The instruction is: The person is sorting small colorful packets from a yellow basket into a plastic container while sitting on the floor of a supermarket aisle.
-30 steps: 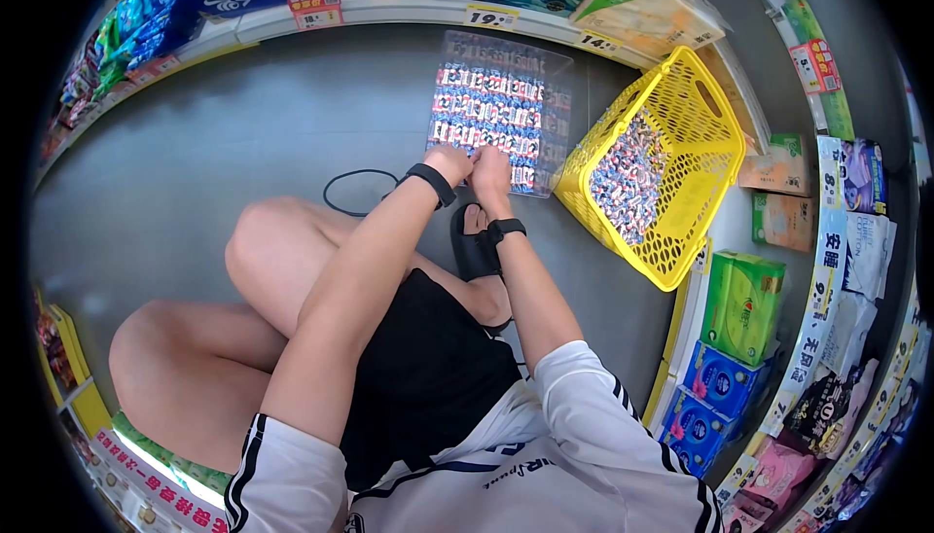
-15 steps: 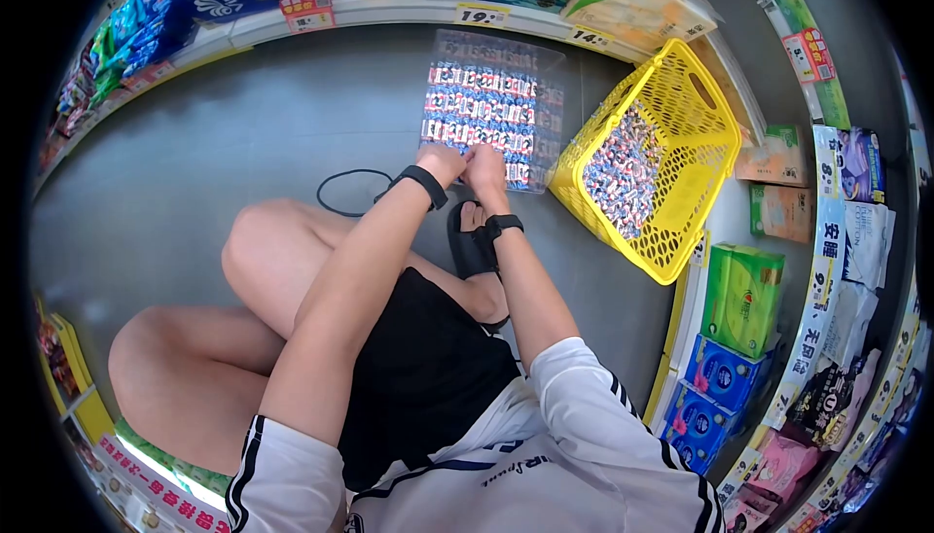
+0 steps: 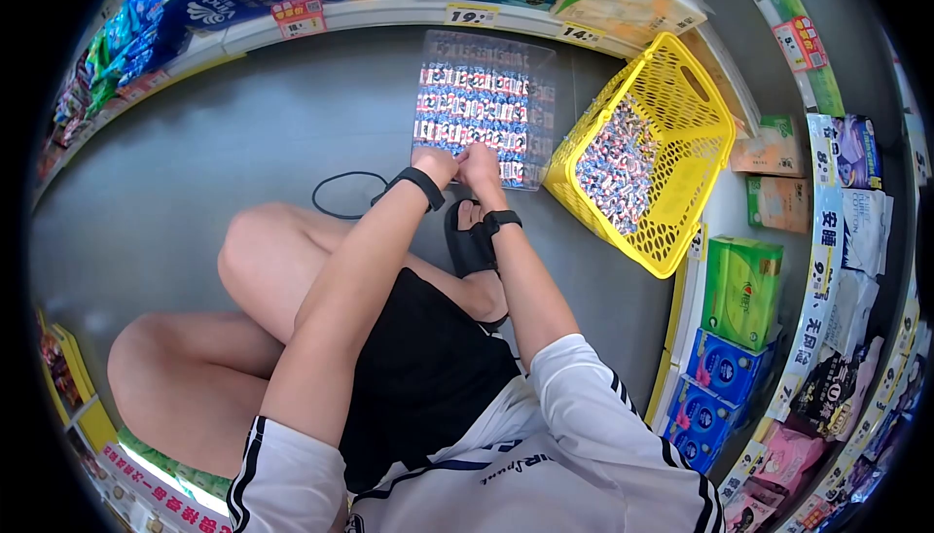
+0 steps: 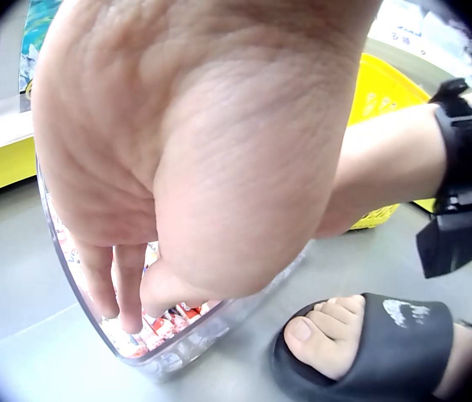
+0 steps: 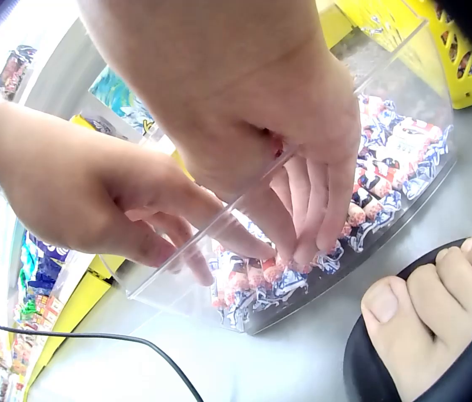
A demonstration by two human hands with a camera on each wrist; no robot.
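A clear plastic box [image 3: 477, 45] on the floor holds rows of wrapped candies [image 3: 477, 105] in blue, white and red. Both hands reach into its near end. My left hand [image 3: 435, 161] has its fingers pointing down inside the box, fairly straight, in the left wrist view. In the right wrist view, my right hand [image 5: 278, 126] reaches over the wall with long fingers down, fingertips [image 5: 305, 251] on the candies. The left hand's index finger comes right beside the right thumb there. Part of the near candies is hidden under the hands.
Right of the box stands a tilted yellow basket [image 3: 715, 124] with many loose candies [image 3: 618, 168] in it. A sandalled foot [image 3: 471, 231] is close to the box, and a black cable loop [image 3: 336, 214] lies to the left. Shelves of tissue packs [image 3: 744, 290] line the aisle.
The whole view has shifted slightly, so box and basket appear a little further left and up. Both hands stay at the box's near end, with little other movement.
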